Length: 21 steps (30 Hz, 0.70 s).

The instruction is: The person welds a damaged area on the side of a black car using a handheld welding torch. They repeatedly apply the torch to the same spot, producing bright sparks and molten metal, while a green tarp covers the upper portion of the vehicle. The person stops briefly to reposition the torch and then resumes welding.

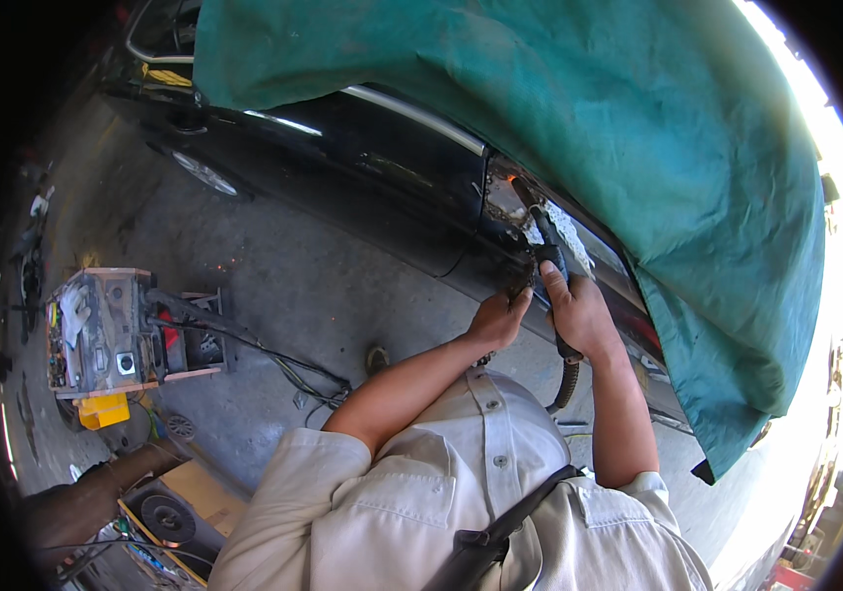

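Note:
My right hand (586, 315) is wrapped round the black handle of a welding torch (552, 258). Its nozzle points up and left, close to a small glowing orange spot on a stripped, rusty patch (503, 200) of the black car's (382, 177) body. From the bottom of the handle a ribbed hose hangs toward my waist. My left hand (500, 319) is closed just left of the torch, beside the lower body panel; what its fingers hold, if anything, is hidden. Crumpled silvery material (571, 239) lies along the body behind the torch.
A green tarp (559, 108) drapes over the car above my hands. On the floor to the left stands a wheeled machine (111, 330) with a yellow bin (103, 411); black cables (288, 360) run from it toward me. A wooden box (206, 495) sits at lower left.

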{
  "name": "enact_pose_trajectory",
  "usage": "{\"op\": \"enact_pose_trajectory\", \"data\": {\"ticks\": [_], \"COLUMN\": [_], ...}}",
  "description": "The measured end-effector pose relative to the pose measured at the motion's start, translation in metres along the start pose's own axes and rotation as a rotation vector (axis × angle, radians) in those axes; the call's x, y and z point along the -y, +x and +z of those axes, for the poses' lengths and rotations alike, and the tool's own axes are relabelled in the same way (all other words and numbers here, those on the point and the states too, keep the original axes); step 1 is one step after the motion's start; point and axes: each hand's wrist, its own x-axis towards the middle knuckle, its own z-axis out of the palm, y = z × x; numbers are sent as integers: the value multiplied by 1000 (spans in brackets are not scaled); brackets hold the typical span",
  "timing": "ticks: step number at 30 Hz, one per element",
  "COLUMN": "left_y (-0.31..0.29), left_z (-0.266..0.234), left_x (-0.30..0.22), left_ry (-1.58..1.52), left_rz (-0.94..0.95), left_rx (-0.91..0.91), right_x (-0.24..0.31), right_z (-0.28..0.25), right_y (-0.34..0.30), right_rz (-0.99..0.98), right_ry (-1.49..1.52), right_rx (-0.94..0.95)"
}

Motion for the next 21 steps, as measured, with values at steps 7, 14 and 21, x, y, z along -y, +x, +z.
{"op": "enact_pose_trajectory", "data": {"ticks": [7,14,21], "left_y": [1,3,1], "left_z": [1,3,2], "left_x": [5,6,2], "left_ry": [21,9,18], "left_rz": [32,17,-2], "left_rx": [-5,-28,-22], "right_x": [1,0,-5], "right_z": [-1,-1,2], "right_y": [1,-1,-2], "right_rz": [23,8,-10], "right_ry": [-10,3,24], "right_rx": [40,-13,-30]}}
